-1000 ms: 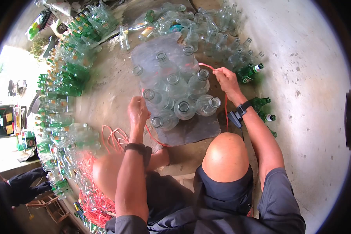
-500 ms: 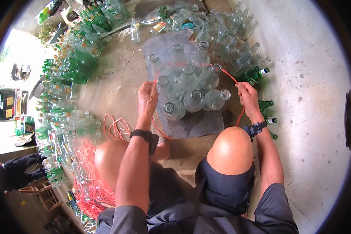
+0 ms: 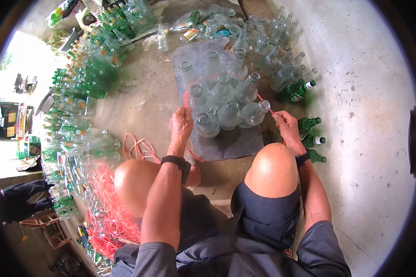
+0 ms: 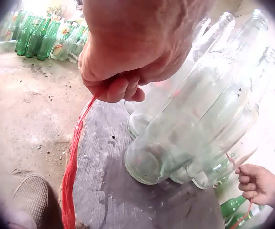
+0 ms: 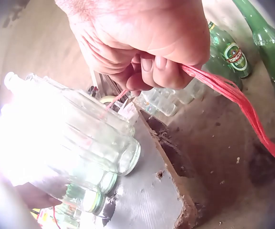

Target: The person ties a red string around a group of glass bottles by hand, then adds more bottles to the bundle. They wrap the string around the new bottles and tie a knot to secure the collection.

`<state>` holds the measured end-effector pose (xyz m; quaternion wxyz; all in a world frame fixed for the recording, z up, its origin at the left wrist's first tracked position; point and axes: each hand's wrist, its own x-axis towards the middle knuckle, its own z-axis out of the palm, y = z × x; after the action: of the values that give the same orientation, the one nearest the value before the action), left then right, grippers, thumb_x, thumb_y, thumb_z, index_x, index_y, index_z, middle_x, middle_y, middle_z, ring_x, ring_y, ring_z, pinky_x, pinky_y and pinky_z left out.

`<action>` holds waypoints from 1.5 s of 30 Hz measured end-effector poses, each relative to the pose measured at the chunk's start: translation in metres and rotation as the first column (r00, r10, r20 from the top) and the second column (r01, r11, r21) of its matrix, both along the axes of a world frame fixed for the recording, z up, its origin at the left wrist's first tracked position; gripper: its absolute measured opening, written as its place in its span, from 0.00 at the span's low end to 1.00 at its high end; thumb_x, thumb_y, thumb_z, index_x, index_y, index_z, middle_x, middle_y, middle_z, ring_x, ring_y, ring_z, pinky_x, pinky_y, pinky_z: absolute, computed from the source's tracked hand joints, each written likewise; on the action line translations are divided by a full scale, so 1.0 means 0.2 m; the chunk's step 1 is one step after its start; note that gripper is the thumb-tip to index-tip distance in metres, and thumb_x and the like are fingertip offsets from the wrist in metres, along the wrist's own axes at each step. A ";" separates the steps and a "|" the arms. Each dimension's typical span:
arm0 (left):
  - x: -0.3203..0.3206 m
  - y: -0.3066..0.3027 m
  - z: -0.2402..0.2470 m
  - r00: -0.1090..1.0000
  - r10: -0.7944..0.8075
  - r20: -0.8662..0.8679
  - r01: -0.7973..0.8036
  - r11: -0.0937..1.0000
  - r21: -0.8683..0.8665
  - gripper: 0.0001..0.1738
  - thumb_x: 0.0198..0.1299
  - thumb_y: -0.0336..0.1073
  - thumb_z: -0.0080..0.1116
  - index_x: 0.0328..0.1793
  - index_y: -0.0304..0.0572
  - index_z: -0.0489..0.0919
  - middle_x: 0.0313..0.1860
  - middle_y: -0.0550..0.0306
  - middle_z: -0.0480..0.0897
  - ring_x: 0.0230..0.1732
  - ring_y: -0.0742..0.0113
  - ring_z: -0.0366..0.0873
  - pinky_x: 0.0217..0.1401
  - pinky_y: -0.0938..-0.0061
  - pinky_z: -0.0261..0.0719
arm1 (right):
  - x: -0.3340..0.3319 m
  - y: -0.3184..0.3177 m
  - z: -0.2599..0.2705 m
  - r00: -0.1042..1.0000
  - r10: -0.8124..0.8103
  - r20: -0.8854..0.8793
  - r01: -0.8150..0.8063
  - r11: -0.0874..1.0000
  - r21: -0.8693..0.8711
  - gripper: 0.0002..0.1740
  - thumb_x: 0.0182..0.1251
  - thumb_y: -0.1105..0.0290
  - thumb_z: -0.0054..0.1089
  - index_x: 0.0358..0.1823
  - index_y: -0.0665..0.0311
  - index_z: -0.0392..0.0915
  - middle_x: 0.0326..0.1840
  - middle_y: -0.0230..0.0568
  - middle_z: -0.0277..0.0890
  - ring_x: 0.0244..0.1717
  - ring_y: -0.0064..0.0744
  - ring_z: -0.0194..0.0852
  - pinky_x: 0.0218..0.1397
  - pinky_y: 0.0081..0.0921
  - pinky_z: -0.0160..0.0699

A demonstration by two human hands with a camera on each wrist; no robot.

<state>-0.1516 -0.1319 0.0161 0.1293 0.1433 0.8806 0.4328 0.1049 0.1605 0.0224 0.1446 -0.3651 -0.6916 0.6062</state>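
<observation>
A cluster of several clear glass bottles stands upright on a dark flat board. Red plastic twine runs round the far side of the cluster and comes forward on both sides. My left hand grips one length at the cluster's near left, fingers curled; its tail hangs past the board's edge in the left wrist view. At the near right, my right hand holds the other length between curled fingers and thumb. Part of the twine behind the bottles shows only through the glass.
Rows of green and clear bottles line the left. More clear bottles stand at the back right, with green bottles along the white wall. A tangle of red twine lies beside the left knee.
Both hands have drawn back toward the knees, the right one more, still holding the twine. The twine now passes closer along the bottles' right side. The head view has shifted slightly.
</observation>
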 end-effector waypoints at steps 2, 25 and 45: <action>0.03 -0.01 0.00 1.000 -0.002 0.023 0.003 1.000 -0.018 0.20 0.73 0.44 0.51 0.49 0.34 0.86 0.41 0.29 0.87 0.49 0.31 0.86 0.53 0.47 0.81 | 0.01 -0.01 0.00 1.000 0.018 0.007 -0.018 1.000 -0.006 0.07 0.76 0.67 0.65 0.44 0.63 0.87 0.27 0.21 0.71 0.28 0.11 0.63 0.31 0.16 0.60; 0.34 -0.14 0.08 0.872 0.068 0.486 -0.133 0.986 0.100 0.20 0.76 0.42 0.46 0.49 0.31 0.83 0.28 0.55 0.81 0.17 0.69 0.73 0.19 0.72 0.72 | -0.15 0.13 0.46 0.606 0.617 0.502 -0.695 0.718 -0.044 0.17 0.78 0.59 0.60 0.49 0.67 0.87 0.28 0.28 0.81 0.26 0.16 0.67 0.29 0.23 0.64; 0.46 -0.11 0.04 0.861 0.072 0.504 -0.115 0.992 0.056 0.22 0.76 0.45 0.47 0.45 0.31 0.82 0.25 0.56 0.81 0.18 0.66 0.77 0.21 0.70 0.80 | -0.32 0.15 0.65 0.163 0.395 0.904 -0.966 0.252 0.064 0.17 0.62 0.69 0.61 0.51 0.58 0.90 0.43 0.46 0.90 0.46 0.48 0.90 0.50 0.43 0.85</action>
<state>-0.0595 -0.1529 0.0234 0.3259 -0.0115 0.8038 0.4975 0.0413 0.1902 0.1519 -0.3609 -0.0973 -0.9229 0.0928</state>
